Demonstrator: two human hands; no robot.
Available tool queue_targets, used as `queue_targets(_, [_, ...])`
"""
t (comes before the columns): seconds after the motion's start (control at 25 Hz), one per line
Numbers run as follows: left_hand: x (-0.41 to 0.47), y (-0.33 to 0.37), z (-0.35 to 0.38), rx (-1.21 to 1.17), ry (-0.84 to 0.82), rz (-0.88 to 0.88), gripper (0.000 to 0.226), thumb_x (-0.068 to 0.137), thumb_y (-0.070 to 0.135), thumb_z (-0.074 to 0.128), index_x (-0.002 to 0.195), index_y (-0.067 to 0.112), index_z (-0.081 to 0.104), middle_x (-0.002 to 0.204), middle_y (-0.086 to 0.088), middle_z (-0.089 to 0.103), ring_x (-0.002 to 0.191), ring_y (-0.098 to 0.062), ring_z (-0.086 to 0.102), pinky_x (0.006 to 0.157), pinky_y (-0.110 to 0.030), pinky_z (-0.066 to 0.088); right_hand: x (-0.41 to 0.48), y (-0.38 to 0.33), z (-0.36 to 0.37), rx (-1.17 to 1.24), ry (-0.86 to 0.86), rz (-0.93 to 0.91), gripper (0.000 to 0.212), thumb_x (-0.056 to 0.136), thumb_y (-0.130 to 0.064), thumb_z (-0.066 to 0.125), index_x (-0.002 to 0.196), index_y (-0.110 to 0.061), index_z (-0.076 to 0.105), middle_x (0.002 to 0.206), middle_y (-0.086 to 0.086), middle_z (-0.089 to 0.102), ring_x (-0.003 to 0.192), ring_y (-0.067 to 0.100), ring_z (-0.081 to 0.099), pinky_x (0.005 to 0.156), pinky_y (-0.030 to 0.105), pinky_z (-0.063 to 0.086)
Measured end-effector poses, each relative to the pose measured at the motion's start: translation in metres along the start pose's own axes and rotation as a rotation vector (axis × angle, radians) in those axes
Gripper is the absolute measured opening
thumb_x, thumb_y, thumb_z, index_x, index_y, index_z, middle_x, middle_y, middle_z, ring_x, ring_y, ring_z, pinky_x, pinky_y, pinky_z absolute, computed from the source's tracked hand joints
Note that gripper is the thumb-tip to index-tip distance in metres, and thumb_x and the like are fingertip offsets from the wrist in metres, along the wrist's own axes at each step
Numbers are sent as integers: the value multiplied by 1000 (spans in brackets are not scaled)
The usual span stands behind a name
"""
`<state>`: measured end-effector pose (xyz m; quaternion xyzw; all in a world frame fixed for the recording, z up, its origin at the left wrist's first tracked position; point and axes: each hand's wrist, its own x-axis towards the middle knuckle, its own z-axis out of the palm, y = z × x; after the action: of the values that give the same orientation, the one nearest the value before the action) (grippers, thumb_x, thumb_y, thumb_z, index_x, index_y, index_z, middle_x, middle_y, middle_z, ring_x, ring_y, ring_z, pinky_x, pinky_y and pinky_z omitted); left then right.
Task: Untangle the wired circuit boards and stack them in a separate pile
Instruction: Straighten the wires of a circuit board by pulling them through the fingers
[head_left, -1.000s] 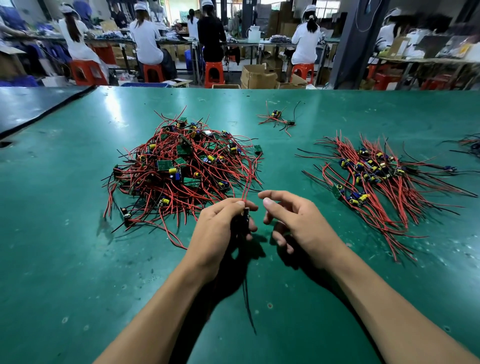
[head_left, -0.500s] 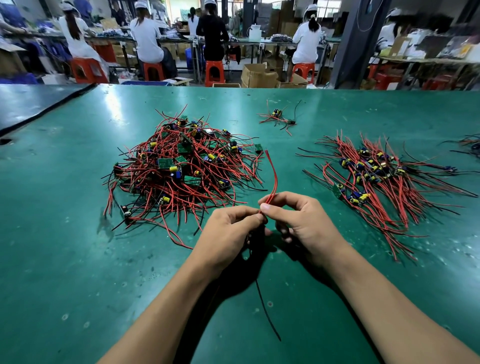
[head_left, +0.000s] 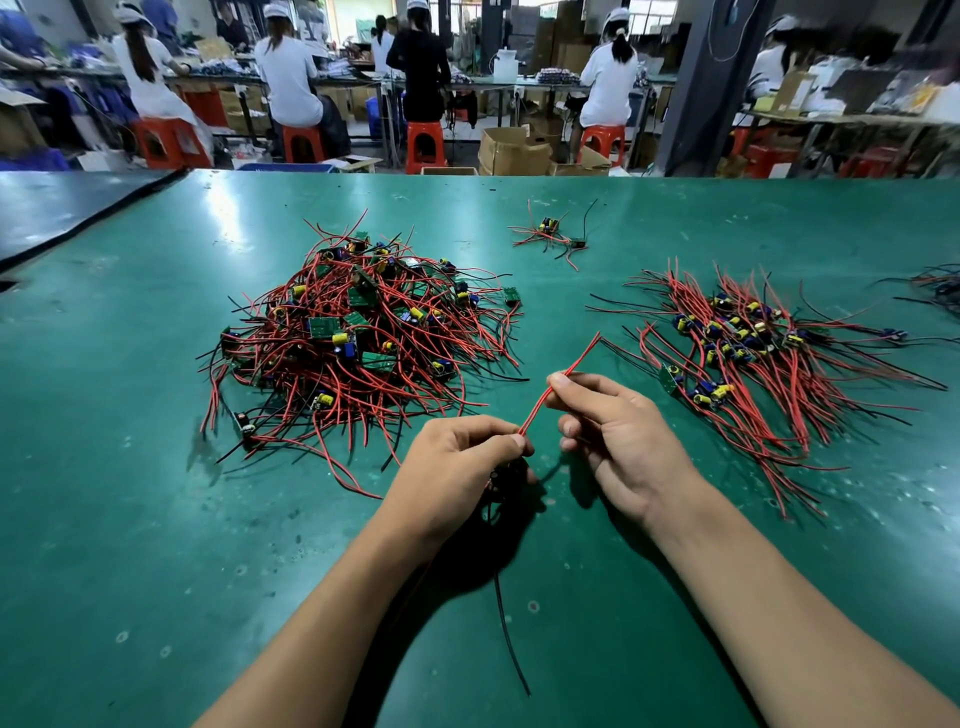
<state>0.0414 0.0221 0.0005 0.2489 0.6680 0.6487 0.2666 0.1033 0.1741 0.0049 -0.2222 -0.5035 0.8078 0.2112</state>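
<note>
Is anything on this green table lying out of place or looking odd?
Yes. A small clump of wired boards lies alone at the far side of the table, apart from both the tangled pile and the sorted pile. Nothing looks damaged.

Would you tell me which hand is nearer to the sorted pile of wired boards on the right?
Right. The right hand is just left of the sorted pile, pinching a red wire; the left hand is farther left, holding that wire's lower end.

Electronics assy shop: capped workers (head_left: 288, 78) on red stools (head_left: 426, 143) at benches (head_left: 857, 122), cardboard boxes (head_left: 511, 150), wired boards (head_left: 363, 332) heaped on green table (head_left: 156, 519).
</note>
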Motion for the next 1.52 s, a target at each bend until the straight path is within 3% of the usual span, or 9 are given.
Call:
queue_targets(0.2, [0,0,1,115,40,64,14,87,6,65,77,7,75,67,-10,72,60,-13,63,61,-19,48,-2,-8,1,56,11,111,16,89,-26,69,78,-15,72,66,-6,64,44,5,42,39,16,34])
queue_targets(0.36, [-3,3,2,107,84,76,16,86,3,64,75,6,74,64,-11,71,58,-15,62,58,-20,48,-2,-12,-2,110,-6,165,21,90,-22,67,73,-14,77,65,-6,56,44,4,36,38,15,29])
queue_targets(0.56, [-5,4,3,107,109,78,16,86,3,63,74,6,74,61,-7,70,54,-11,61,55,-16,46,2,-9,-7,45,24,107,4,90,-11,67,93,-8,67,69,-2,60,47,5,44,40,16,36])
queue_targets(0.72, [-4,4,3,115,133,81,18,85,1,63,72,5,74,60,-8,70,52,-12,59,52,-17,46,4,-11,-9,77,-38,38,19,75,-16,77,80,-15,59,65,0,56,48,7,44,42,18,38])
queue_targets(0.84, [-4,3,2,144,130,95,16,86,4,64,74,8,75,63,-8,72,53,-12,61,54,-17,47,-1,-8,-6,-102,-101,47,27,72,-31,80,78,-14,59,63,-1,52,45,7,40,40,18,34])
queue_targets(0.96, [-5,3,1,144,101,116,15,90,9,65,80,8,76,67,-8,73,56,-10,62,56,-18,48,-6,5,0,-308,-183,90,32,90,-40,70,90,-8,72,61,-6,52,42,6,38,38,16,28])
queue_targets(1.08, [-4,1,1,149,96,111,16,91,10,65,79,6,75,68,-7,73,59,-12,61,59,-22,48,-5,10,3,-367,-195,77,36,97,-39,61,93,-6,74,57,-7,46,40,7,34,39,16,25])
queue_targets(1.28, [-2,1,1,139,75,76,14,89,11,67,77,7,74,66,-10,73,58,-14,62,59,-21,47,1,-1,-7,-299,-98,140,33,100,-33,57,92,-7,74,65,-4,48,39,6,30,37,16,21])
queue_targets(1.52, [-1,-1,1,135,56,69,13,89,14,68,79,10,75,70,-9,74,61,-15,64,63,-25,49,6,-9,-6,94,-149,336,44,105,-36,41,100,-5,72,61,-5,41,37,4,25,32,15,17])
